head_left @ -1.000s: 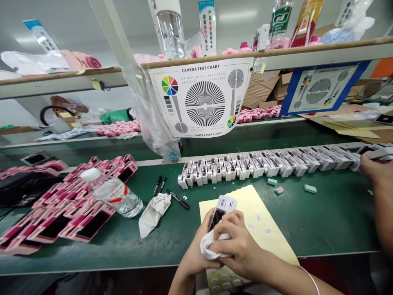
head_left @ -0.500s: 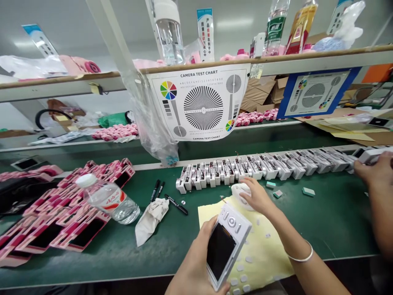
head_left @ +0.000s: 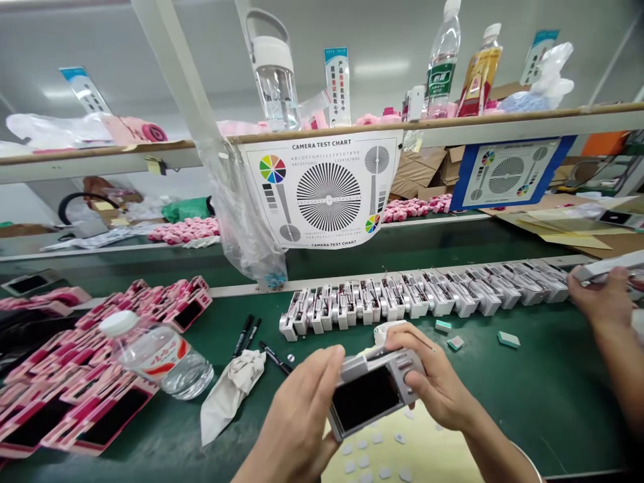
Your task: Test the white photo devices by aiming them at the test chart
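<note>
Head view: L hand (head_left: 302, 402) gripped one end of a silver camera (head_left: 369, 400), R hand (head_left: 443, 386) gripped the other, thumb at the btns. Camera was held up over a yellow sheet (head_left: 427, 453) w/ small white pcs (head_left: 363, 461) on it, tilted, L end lower, dark screen twd the wearer. White cloth (head_left: 383, 333) lay just behind R hand. Beyond, a long row of silver units (head_left: 417, 294) ran across the green bench (head_left: 553, 402), w/ three green-white blocks (head_left: 508, 339) in front. To the L: black pens (head_left: 243, 335), crumpled beige cloth (head_left: 233, 389), water bottle (head_left: 161, 359), then pink cameras (head_left: 108, 396), piled. Test chart (head_left: 329, 194) hung from the shelf (head_left: 433, 129). Far R, a co-worker's hand (head_left: 606, 302) held a whitish obj. (head_left: 601, 266), type unclear.
</note>
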Action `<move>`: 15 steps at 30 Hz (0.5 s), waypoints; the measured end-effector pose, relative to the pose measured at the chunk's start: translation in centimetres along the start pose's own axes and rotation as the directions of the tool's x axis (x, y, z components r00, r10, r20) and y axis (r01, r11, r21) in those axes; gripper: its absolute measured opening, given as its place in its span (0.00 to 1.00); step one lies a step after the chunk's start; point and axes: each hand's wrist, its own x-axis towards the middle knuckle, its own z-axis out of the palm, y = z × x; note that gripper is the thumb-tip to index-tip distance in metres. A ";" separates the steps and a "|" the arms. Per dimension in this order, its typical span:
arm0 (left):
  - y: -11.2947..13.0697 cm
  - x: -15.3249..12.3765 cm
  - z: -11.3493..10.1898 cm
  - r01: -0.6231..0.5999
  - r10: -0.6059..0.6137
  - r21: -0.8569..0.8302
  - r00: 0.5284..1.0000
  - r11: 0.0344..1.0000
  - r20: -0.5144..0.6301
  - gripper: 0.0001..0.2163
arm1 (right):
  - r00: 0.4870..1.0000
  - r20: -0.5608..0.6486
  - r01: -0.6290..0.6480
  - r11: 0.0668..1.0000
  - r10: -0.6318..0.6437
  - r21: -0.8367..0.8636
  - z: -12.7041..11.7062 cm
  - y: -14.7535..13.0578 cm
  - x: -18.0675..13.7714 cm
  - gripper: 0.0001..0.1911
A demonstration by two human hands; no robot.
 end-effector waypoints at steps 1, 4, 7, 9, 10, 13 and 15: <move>-0.4 0.5 -0.2 0.040 -0.041 -0.043 0.999 0.998 -0.013 0.38 | 0.999 -0.022 -0.038 0.998 0.039 0.055 -0.2 0.2 0.2 0.21; -1.7 2.5 -0.7 0.137 -0.141 -0.216 0.990 0.967 -0.003 0.32 | 0.978 -0.064 -0.173 0.938 0.201 0.300 -0.6 0.1 1.2 0.20; -2.4 4.5 -0.5 0.189 -0.190 -0.465 0.981 0.865 0.047 0.29 | 0.947 -0.093 -0.240 0.871 0.307 0.428 -1.0 -0.6 2.6 0.19; -2.4 5.5 0.0 0.189 -0.180 -0.604 0.981 0.774 0.076 0.31 | 0.934 -0.104 -0.263 0.853 0.342 0.450 -1.2 -1.2 3.4 0.20; -2.3 5.8 0.4 0.175 -0.171 -0.643 0.983 0.746 0.070 0.33 | 0.930 -0.104 -0.271 0.848 0.353 0.455 -1.3 -1.4 3.7 0.21; -2.1 6.4 1.3 0.115 -0.158 -0.673 0.987 0.731 -0.004 0.37 | 0.925 -0.096 -0.288 0.841 0.369 0.459 -1.5 -1.6 4.2 0.24; -2.1 6.7 1.6 0.098 -0.158 -0.657 0.987 0.748 -0.033 0.38 | 0.922 -0.107 -0.287 0.841 0.373 0.459 -1.6 -1.4 4.3 0.25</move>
